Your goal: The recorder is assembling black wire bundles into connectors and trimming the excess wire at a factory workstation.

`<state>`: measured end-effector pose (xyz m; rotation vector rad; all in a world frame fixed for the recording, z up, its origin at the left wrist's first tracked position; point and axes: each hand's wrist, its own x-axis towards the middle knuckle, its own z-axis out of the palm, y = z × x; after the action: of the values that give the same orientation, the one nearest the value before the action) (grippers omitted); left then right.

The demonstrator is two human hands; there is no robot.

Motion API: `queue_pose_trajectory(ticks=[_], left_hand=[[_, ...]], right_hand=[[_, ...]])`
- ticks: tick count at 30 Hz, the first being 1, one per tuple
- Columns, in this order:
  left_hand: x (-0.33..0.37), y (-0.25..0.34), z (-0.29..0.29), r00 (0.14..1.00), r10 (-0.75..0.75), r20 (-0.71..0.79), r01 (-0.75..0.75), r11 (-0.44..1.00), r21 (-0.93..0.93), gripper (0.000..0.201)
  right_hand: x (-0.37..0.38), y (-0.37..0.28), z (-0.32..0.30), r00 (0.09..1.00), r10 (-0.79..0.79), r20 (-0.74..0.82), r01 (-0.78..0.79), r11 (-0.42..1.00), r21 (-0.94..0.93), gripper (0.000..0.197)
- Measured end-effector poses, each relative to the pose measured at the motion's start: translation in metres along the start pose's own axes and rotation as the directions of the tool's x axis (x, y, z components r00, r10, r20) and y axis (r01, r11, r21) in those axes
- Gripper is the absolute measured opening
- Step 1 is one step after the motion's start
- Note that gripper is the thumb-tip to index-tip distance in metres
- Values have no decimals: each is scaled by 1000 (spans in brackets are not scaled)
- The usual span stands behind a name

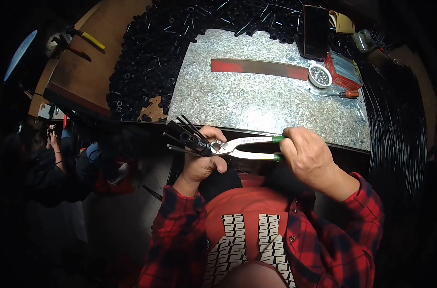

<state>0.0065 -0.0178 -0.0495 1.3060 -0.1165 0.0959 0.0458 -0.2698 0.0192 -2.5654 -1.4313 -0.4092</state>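
Note:
My right hand (pixel 306 154) is wrapped round the green grips of a pair of end-cutting pincers (pixel 247 141) with pale metal arms. Its arms are spread apart, and its rounded jaws sit at the end of a dark hub-like part (pixel 199 142). That part is held in my left hand (pixel 199 167), thumb below and fingers above. Several thin black rods (pixel 188 124) stick out from it to the left. Whether the jaws bite on anything is too small to tell.
Beyond my hands is a speckled stone slab (pixel 257 101) bearing a red-and-grey strip (pixel 257 67), a white cup of small metal pieces (pixel 320 76), a red box (pixel 342 72) and a screwdriver (pixel 349 94). Black tubular parts (pixel 141 72) pile around it. Another person's hand (pixel 53 139) shows at left.

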Motion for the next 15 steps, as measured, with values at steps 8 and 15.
queue_pose_trajectory(ticks=[8,15], left_hand=[[2,-1,-8,982,25,188,-3,993,-115,71],[1,-6,-4,998,-18,64,13,997,78,64]], right_hand=[[-15,-8,-1,942,-20,336,-246,639,729,20],[-7,-14,-4,526,-280,803,-849,-127,512,25]])
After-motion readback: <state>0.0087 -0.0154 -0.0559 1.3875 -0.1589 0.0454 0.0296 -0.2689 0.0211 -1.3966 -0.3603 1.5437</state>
